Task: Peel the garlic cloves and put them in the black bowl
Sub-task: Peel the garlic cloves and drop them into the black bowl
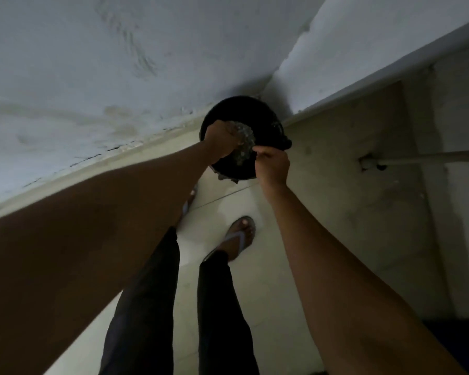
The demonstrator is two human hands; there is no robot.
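Standing on a pale tiled floor point(257, 288), the person looks straight down past both outstretched arms at a round black bin point(244, 112) tucked into the corner where a stained wall point(92, 77) meets a second wall with a ledge point(390, 71). A thin pipe point(428, 156) runs along the lower wall on the right, ending at a fitting near the bin. Dark trouser legs and a sandal point(240, 236) show between the arms; the left arm hides most of the other foot.

The left hand point(220, 139) is clenched around the top of a crumpled clear bag point(244, 143) held over the bin's mouth. The right hand point(271, 165) pinches the bag's lower edge with curled fingers, covering part of the bin's near rim. What the bag holds is too dim and blurred to tell, and the bin's inside shows only black.

No garlic or bowl can be made out here.
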